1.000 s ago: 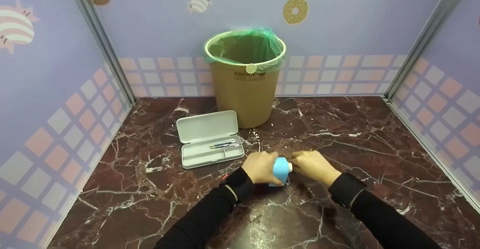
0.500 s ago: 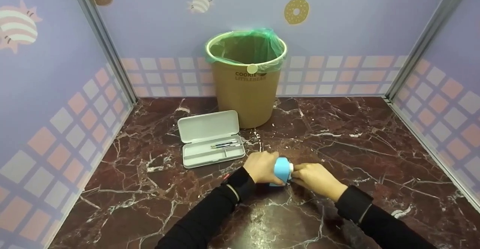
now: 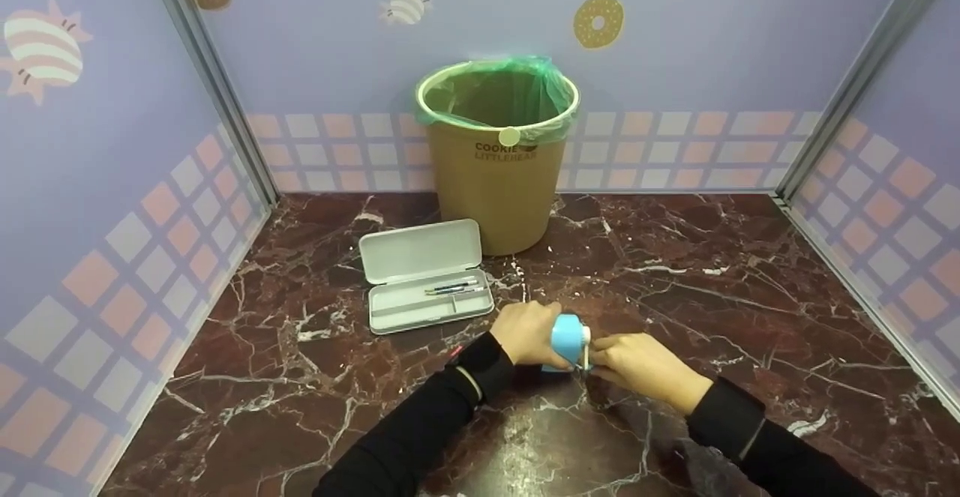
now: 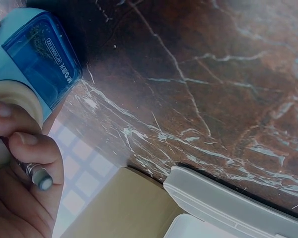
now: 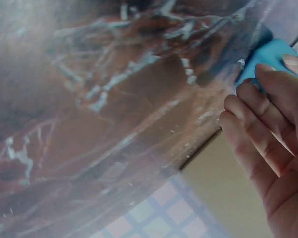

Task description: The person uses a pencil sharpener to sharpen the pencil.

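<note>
Both forearms, in black sleeves (image 3: 397, 437), reach in from the near side and angle inward, so the hands almost meet around a light-blue crank pencil sharpener (image 3: 568, 337). It sits in the near middle of the marbled surface (image 3: 720, 287), just right of the scene's centre.

The left hand (image 3: 525, 332) comes at it from the left with its back up, clamped round the body, thumb on the near side and fingers on the far side. Seen from the left wrist, those fingers curl over the cream round collar (image 4: 20, 94) and a pencil (image 4: 39, 177), whose ferrule and eraser end poke out between them. The translucent blue shavings drawer (image 4: 47, 52) faces beyond them (dark bits show inside).

The right hand (image 3: 637, 362) comes from the right, wrist bent slightly, its fingers bunched and curled on the pale crank (image 3: 586, 354) at the sharpener's right side (the knob itself is hidden behind them).

Farther left, a white pencil case (image 3: 421, 252) lies with its lid raised and slim pencils (image 3: 454, 287) inside, in front of a tan bin (image 3: 495, 197) with a green liner (image 3: 551, 88).
</note>
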Demonstrator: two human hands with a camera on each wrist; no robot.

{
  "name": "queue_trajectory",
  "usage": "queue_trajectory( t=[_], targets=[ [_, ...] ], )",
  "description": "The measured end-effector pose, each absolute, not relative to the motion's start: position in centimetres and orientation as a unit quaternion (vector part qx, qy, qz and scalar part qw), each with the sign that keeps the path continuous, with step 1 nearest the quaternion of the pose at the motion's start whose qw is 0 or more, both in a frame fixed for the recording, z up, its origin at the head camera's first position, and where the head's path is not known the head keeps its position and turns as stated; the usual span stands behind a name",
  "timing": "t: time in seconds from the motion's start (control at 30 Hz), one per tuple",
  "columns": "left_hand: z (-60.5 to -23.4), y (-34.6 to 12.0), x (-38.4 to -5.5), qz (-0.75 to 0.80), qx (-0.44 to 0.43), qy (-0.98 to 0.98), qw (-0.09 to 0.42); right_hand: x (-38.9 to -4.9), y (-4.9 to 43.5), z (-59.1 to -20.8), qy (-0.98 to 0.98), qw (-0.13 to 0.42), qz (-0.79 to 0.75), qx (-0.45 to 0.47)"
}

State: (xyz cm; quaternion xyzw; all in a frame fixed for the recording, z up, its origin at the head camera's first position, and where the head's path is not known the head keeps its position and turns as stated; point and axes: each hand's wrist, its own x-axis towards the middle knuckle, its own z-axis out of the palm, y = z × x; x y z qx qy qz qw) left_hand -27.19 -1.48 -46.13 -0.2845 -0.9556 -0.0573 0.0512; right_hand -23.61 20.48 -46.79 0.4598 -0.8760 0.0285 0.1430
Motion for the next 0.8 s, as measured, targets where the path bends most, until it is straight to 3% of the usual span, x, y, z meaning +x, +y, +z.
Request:
queue_trajectory(
  t=[0.47, 0.8],
  targets=[
    [-46.1, -1.2, -27.1, -0.046, -0.284, -0.956, 0.054, -23.9, 21.4, -42.0, -0.855, 0.194, 0.043, 0.478],
    [-46.0, -1.3, -27.2, -0.051, -0.290, -0.954, 0.054, -25.6, 21.6, -41.4, -0.879, 0.191, 0.043, 0.435]
  ],
)
